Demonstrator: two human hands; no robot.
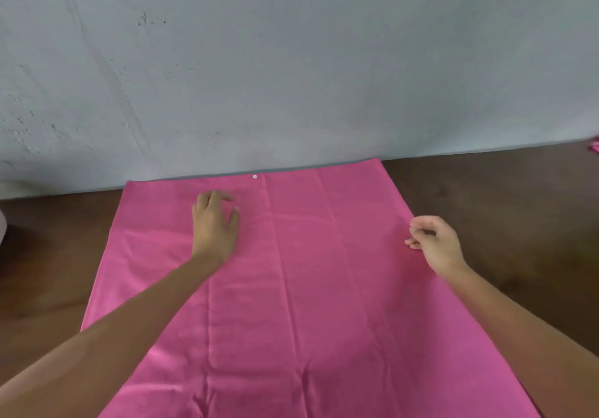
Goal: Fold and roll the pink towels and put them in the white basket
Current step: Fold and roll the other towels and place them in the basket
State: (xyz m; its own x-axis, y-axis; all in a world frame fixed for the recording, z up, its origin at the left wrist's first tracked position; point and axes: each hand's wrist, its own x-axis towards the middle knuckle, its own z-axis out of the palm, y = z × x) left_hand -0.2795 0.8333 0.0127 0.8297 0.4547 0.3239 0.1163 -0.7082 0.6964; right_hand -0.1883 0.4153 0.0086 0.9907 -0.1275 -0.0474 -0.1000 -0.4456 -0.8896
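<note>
Dark brown wooden tabletop [505, 197], grain faintly visible, running up against a pale grey-blue wall [291, 60]; wall surface scuffed and pitted, with a long diagonal crease on its left part and small dark specks scattered higher up

One spread pink towel [311, 288], two hands, one brown table [502, 206].

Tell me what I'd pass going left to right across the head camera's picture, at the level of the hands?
Bare brown table → left edge of the pink towel → left hand resting flat on the towel → the towel's middle crease → right hand at the towel's right edge, fingers loosely curled → more bare table.
</note>
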